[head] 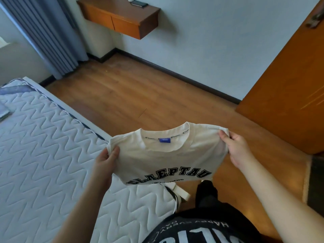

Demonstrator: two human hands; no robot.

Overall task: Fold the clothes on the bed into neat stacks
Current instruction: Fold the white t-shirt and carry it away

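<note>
Cream T-shirt held up in the air over the bed corner, folded, collar up. Left hand pinches one shoulder edge, right hand the other. Beyond: wood floor, wall cabinet.

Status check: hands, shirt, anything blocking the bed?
Left hand and right hand each grip a shoulder of the cream shirt. Shirt held up, off the bed. Nothing in the way.
</note>
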